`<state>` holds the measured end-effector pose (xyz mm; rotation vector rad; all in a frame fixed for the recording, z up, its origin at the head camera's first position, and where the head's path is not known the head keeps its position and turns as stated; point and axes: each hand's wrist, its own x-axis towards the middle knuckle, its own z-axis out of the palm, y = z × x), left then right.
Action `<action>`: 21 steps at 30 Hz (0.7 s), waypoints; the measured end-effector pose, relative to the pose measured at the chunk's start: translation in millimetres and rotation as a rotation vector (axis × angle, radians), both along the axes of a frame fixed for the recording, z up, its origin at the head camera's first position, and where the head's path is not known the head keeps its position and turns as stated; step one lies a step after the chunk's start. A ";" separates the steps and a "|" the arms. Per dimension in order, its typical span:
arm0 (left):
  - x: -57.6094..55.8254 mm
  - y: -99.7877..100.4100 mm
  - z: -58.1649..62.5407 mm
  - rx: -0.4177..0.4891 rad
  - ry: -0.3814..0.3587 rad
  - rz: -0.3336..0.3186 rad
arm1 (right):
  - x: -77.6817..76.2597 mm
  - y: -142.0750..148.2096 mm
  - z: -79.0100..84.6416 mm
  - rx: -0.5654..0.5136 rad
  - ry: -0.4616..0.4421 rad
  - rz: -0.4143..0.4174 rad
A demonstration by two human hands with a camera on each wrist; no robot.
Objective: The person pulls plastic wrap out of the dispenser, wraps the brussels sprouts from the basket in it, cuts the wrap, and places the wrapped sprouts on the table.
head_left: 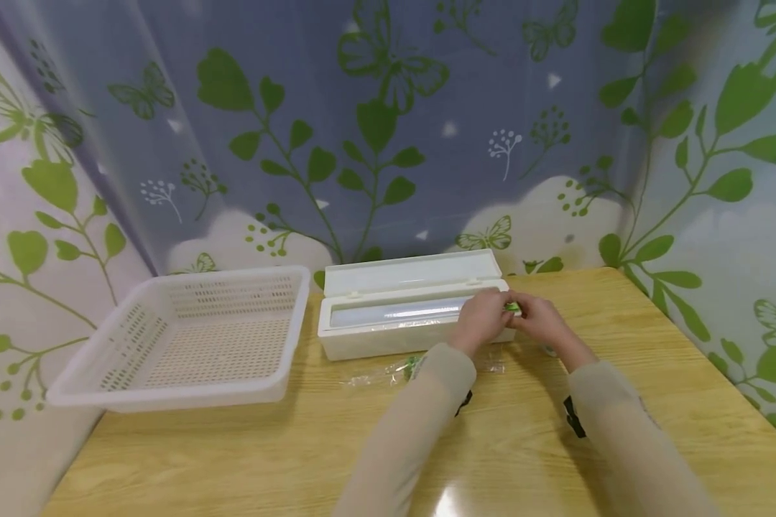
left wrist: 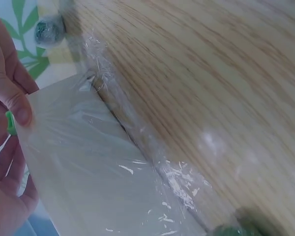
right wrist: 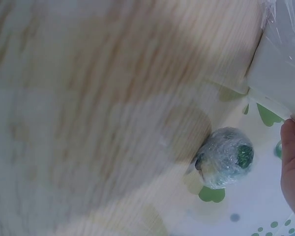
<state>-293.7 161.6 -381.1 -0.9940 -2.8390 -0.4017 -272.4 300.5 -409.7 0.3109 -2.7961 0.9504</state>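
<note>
A long white cling film box (head_left: 362, 343) stands with its lid (head_left: 414, 271) raised, and a shiny film roll (head_left: 394, 312) lies inside. Film (left wrist: 182, 184) hangs down the front wall onto the table. My left hand (head_left: 483, 316) reaches over the box's right part, its fingertips hidden in the head view. At the right end, my right hand (head_left: 539, 319) pinches the front rim, thumb on the wall. Between both hands shows a small green piece (head_left: 512, 306); which fingers hold it is unclear. Left-hand fingers (left wrist: 7, 164) extend towards it in the left wrist view.
A film-wrapped ball with green inside (right wrist: 225, 158) lies beyond the box's right end. Another green item (head_left: 410, 368) sits in front, partly behind the left sleeve. To the left stands a white slatted basket (head_left: 181, 401), overhanging the table (head_left: 233, 459). A patterned curtain (head_left: 265, 201) hangs behind.
</note>
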 end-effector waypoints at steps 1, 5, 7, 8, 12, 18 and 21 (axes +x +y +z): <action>0.0 0.8 0.0 0.006 -0.002 0.005 | -0.2 0.3 -0.7 0.001 0.002 -0.004; -1.3 5.1 -2.0 0.012 0.012 0.042 | -1.5 1.3 -2.4 -0.010 -0.009 -0.014; -2.0 6.0 -3.1 0.009 0.022 0.067 | -1.8 0.4 -2.3 -0.014 -0.007 -0.012; -2.5 6.1 -3.8 0.009 0.029 0.076 | -1.8 -0.6 -1.9 -0.018 -0.004 -0.011; -2.9 6.1 -4.1 0.023 0.050 0.088 | -1.6 -3.5 -0.9 -0.003 0.013 -0.025; -2.4 3.8 -1.9 -0.004 0.073 0.097 | -0.8 -5.1 -1.2 0.014 -0.001 -0.039; -2.4 2.2 -0.6 -0.010 0.068 0.081 | 1.0 -5.0 -1.3 0.007 -0.019 -0.050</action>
